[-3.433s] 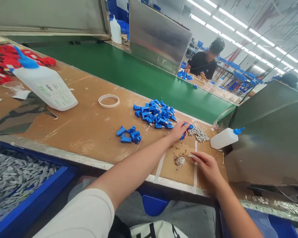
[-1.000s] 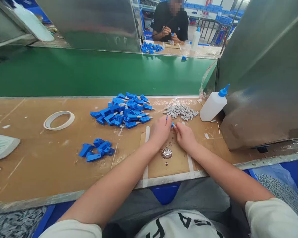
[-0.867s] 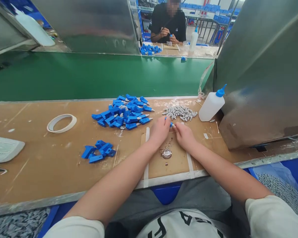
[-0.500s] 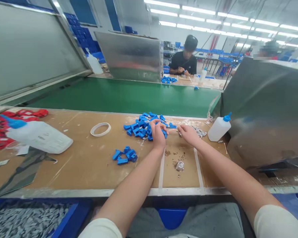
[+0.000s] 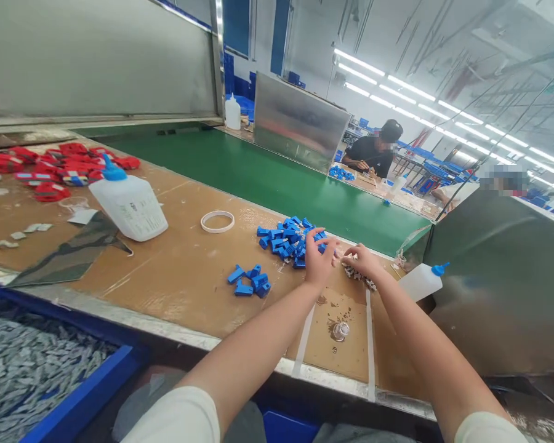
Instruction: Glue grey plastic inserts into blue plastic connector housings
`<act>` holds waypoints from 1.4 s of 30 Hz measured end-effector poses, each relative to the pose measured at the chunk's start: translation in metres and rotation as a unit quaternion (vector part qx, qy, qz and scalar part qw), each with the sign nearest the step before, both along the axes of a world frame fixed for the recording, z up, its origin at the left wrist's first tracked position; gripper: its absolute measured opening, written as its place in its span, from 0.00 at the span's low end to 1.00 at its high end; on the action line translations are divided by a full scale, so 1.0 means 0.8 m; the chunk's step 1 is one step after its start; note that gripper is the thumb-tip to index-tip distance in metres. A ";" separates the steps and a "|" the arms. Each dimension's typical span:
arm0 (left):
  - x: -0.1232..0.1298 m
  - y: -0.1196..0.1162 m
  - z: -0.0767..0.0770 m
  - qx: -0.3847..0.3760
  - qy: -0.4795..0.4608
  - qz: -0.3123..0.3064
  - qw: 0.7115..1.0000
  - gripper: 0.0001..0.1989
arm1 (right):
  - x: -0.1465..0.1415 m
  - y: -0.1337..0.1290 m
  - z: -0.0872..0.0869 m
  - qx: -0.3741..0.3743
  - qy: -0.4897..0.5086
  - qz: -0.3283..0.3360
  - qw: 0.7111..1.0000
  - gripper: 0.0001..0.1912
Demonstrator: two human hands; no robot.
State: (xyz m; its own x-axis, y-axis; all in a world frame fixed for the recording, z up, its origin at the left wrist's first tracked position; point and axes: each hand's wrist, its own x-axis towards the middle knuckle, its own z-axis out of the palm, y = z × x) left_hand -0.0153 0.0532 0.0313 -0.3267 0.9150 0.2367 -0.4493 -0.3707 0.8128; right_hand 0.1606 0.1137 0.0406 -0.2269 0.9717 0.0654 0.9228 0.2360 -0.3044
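My left hand [image 5: 319, 259] is at the right edge of the pile of blue plastic pieces [image 5: 284, 241], fingers curled; whatever they hold is too small to make out. Just to its right, my right hand [image 5: 361, 259] has its fingers bent down over a heap of small grey parts [image 5: 369, 283]. The two hands almost meet at the fingertips. Several more blue pieces [image 5: 244, 289] form a small group left of my left forearm. Between the forearms, a small clear cup [image 5: 340, 331] sits on the brown tabletop [image 5: 175, 295] between two strips of white tape.
A white bottle [image 5: 133, 206] with a blue tip, a white ring [image 5: 217, 222] and red pieces [image 5: 50, 189] are on the left. Another bottle [image 5: 420, 281] stands by the right metal panel. Beyond the green belt [image 5: 240, 172], a person [image 5: 372, 154] works. A blue bin [image 5: 96, 387] holds grey parts.
The head view has tilted and turned left, so the table slopes down to the right. My right hand has moved closer to my left hand and over the grey parts.
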 end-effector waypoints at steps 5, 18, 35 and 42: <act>0.006 0.001 -0.011 -0.009 0.074 -0.019 0.997 0.16 | -0.002 -0.001 -0.009 0.029 0.045 0.011 0.998 0.05; 0.028 0.000 -0.039 0.096 0.369 -0.166 0.909 0.09 | 0.056 -0.212 -0.032 -0.028 0.312 0.062 0.948 0.21; 0.027 -0.004 -0.043 0.139 0.541 -0.155 0.814 0.16 | 0.047 -0.260 -0.028 0.149 0.136 0.254 0.946 0.17; 0.026 -0.007 -0.039 0.091 0.548 -0.169 0.814 0.14 | 0.055 -0.259 -0.019 0.148 0.027 0.348 0.925 0.22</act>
State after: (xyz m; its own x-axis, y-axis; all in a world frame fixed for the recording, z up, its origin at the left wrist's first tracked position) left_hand 0.0057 0.0473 0.0000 0.4354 0.8257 0.3586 0.4081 -0.5361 0.7390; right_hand 0.2045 -0.0937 0.0258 -0.7802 0.5287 0.3344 0.5005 0.8482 -0.1733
